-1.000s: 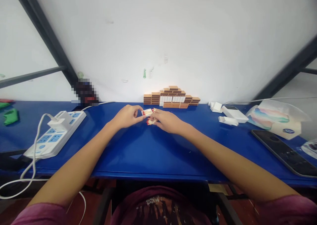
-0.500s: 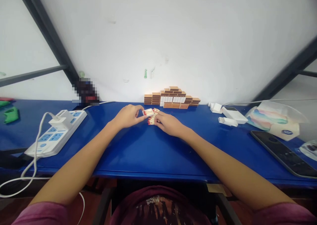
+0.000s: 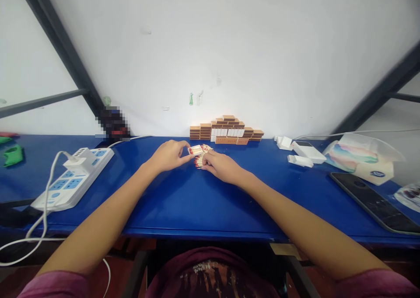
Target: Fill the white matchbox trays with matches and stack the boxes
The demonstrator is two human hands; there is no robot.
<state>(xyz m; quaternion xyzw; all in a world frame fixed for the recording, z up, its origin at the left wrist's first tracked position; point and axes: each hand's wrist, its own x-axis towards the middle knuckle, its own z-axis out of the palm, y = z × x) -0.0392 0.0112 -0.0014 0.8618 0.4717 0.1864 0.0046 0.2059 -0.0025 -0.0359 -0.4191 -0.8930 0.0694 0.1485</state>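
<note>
My left hand [image 3: 169,155] pinches a small white matchbox tray [image 3: 196,150] between thumb and fingers, with red-tipped matches lying in it. Close beside the tray is a loose heap of red-headed matches [image 3: 198,161] on the blue table [image 3: 197,201]. My right hand [image 3: 223,166] is closed over the right side of this heap, its curled fingertips on some matches; how many they grip is hidden. Behind both hands, a stepped stack of brown and white matchboxes [image 3: 228,131] stands against the wall.
On the left lies a white power strip [image 3: 74,180] with a plugged-in charger and cable. To the right are white boxes [image 3: 308,151], a tissue pack [image 3: 361,158] and a dark phone [image 3: 374,201]. A green object [image 3: 13,155] sits at the far left.
The view has shifted slightly. My right hand has moved a little down and left over the match heap, while my left hand keeps holding the tray.
</note>
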